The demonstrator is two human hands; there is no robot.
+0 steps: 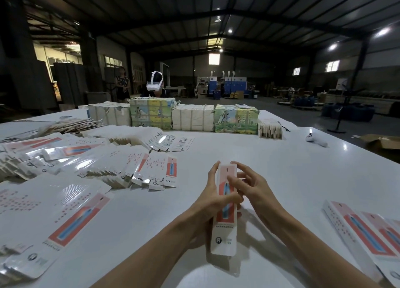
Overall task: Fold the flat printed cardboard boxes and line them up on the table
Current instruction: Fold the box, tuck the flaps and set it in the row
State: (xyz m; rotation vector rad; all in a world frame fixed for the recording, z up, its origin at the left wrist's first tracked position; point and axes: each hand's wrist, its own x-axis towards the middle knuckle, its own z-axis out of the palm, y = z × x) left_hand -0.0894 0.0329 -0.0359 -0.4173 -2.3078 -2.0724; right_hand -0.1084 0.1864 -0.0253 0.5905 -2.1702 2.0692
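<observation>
I hold a long narrow printed box (pixel 225 229), white with a salmon panel and a blue picture, lengthwise above the white table (pixel 281 175). My left hand (pixel 211 199) grips it from the left, fingers up its side and thumb across the front. My right hand (pixel 253 188) touches its upper right part with curled fingers. Flat printed blanks (pixel 71 214) lie spread in overlapping rows on the left. Folded boxes (pixel 363 233) lie side by side at the right edge.
Wrapped bundles of printed card (pixel 192 117) stand in a row across the far side of the table. A white controller (pixel 316 140) lies at the far right. A person wearing a white headset (pixel 154 82) sits behind the bundles; another person stands further back left.
</observation>
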